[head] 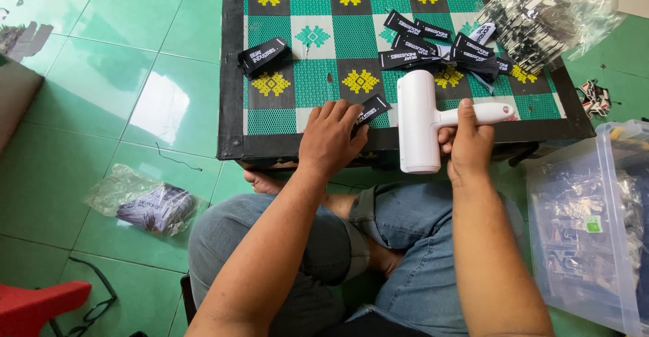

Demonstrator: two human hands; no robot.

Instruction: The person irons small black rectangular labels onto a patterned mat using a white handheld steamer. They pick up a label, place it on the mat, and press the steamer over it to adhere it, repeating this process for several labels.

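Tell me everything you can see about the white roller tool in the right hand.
The white roller tool looks like smooth plastic: a broad cylindrical head on a slimmer straight handle with a small red mark near its end. The head stands roughly upright in the picture, its lower end overhanging the near edge of the low table; the handle points right across the patterned top. The right hand grips the handle, thumb on top. The left hand is apart from it, pressing a black label.

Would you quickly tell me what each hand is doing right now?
Left hand: open, fingers pressing a black label on the table.
Right hand: closed around the white roller handle.
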